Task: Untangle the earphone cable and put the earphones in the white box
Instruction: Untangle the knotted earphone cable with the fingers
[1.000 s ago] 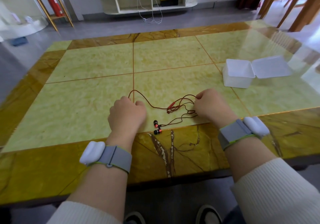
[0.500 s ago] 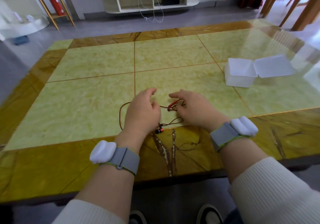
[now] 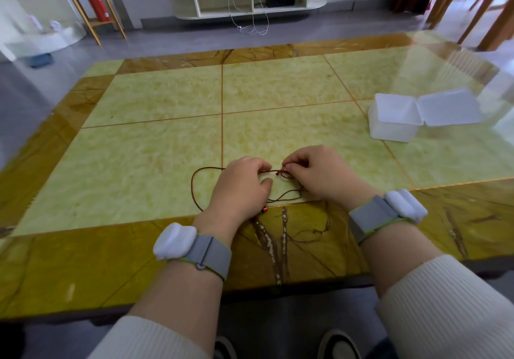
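The earphone cable [image 3: 194, 189] is a thin, dark red cord lying on the green stone table [image 3: 167, 142], near its front edge, directly in front of the person. One open loop extends to the left of the left hand [image 3: 239, 189]; a further strand runs between the two hands toward the front edge, and a small red earbud [image 3: 263, 210] shows just beside the left wrist. The left hand rests over the cable with its fingers curled and the fingertips closed on a short straight run of cord. The right hand [image 3: 317, 175] has thumb and forefinger pinched together on the knotted section [image 3: 283, 173], with the remaining fingers folded under. The two grips are close together, and the cord between them appears taut. The cable is judged to be very light, limp and fully flexible; it holds no shape and slides easily on the polished surface. It is also thin enough to tighten into a knot if pulled hard, and the joints at the earbuds are likely the weakest points. Hold the cord itself just beside the tangle, not the earbuds, and work the loops loose with gentle pulls. The white box [image 3: 393, 121] stands open, lid folded back, well apart to the right, apparently empty. The tangle is not yet cleared.
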Demonstrator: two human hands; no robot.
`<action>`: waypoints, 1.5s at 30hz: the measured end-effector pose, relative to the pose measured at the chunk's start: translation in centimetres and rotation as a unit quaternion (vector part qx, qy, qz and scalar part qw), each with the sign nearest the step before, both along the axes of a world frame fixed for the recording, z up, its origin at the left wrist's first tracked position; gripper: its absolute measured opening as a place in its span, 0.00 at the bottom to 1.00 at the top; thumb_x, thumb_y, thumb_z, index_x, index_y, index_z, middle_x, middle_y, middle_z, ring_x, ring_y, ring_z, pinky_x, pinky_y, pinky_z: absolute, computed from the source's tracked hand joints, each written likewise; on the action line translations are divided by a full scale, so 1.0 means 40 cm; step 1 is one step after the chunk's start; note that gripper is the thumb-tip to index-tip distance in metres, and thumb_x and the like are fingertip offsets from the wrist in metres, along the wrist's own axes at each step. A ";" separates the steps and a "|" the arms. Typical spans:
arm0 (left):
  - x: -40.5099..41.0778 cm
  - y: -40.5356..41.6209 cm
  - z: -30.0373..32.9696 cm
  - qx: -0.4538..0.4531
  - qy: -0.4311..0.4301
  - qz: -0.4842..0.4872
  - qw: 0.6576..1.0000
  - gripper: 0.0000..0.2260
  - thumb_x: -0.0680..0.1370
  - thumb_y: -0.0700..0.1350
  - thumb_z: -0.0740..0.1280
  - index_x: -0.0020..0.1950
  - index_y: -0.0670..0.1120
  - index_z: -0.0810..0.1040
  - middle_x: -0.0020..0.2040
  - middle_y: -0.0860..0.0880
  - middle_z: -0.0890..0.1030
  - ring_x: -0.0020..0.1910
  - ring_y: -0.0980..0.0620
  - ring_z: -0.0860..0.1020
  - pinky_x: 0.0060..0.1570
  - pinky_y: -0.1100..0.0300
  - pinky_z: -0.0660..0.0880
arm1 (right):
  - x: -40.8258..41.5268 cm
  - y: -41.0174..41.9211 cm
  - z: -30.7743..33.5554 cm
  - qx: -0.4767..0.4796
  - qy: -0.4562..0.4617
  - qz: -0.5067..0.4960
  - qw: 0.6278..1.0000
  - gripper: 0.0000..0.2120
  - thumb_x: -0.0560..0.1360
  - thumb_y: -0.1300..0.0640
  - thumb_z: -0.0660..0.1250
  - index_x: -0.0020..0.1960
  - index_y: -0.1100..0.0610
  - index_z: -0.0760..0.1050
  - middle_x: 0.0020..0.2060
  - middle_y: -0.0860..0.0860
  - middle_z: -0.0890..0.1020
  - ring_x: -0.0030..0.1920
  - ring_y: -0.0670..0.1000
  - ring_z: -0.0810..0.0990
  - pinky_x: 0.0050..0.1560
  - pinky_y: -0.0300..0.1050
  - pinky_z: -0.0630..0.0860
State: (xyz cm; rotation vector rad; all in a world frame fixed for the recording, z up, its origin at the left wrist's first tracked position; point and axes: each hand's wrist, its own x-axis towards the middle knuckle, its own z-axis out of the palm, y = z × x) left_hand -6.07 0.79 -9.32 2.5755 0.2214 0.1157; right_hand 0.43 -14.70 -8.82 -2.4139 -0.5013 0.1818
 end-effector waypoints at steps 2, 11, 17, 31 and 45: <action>-0.001 -0.001 0.005 -0.023 -0.022 0.009 0.999 0.10 0.79 0.49 0.66 0.59 0.51 0.81 0.55 0.53 0.81 0.55 0.53 0.77 0.58 0.54 0.75 | -0.002 -0.003 0.013 0.063 0.017 -0.013 0.998 0.08 0.77 0.55 0.66 0.51 0.49 0.84 0.42 0.42 0.83 0.44 0.43 0.80 0.43 0.35 0.74; -0.009 -0.001 0.019 -0.107 -0.092 -0.028 0.990 0.09 0.79 0.49 0.67 0.56 0.53 0.83 0.45 0.59 0.81 0.31 0.69 0.71 0.33 0.75 0.64 | -0.009 -0.004 0.037 0.228 0.113 -0.033 0.967 0.10 0.78 0.58 0.64 0.53 0.52 0.84 0.37 0.50 0.86 0.42 0.50 0.85 0.52 0.46 0.81; -0.016 -0.006 0.022 -0.145 -0.089 -0.070 0.983 0.06 0.77 0.48 0.70 0.53 0.52 0.83 0.41 0.60 0.81 0.32 0.69 0.73 0.33 0.75 0.66 | -0.008 0.000 0.041 0.258 0.145 -0.044 0.954 0.11 0.78 0.60 0.64 0.51 0.50 0.83 0.32 0.49 0.83 0.36 0.46 0.81 0.48 0.44 0.79; 0.001 -0.014 0.052 -0.295 -0.101 0.098 0.945 0.14 0.80 0.50 0.65 0.37 0.49 0.83 0.36 0.57 0.83 0.41 0.58 0.81 0.37 0.72 0.72 | -0.029 -0.003 0.050 0.211 0.003 0.066 0.975 0.17 0.70 0.50 0.72 0.58 0.47 0.79 0.54 0.42 0.82 0.59 0.40 0.78 0.65 0.44 0.73; 0.006 -0.005 0.040 -0.320 -0.128 0.102 0.933 0.09 0.81 0.48 0.64 0.45 0.51 0.83 0.31 0.55 0.77 0.27 0.55 0.68 0.27 0.62 0.68 | -0.022 0.001 0.042 0.221 0.052 -0.004 0.974 0.10 0.80 0.61 0.61 0.55 0.50 0.77 0.43 0.48 0.86 0.44 0.44 0.85 0.52 0.49 0.82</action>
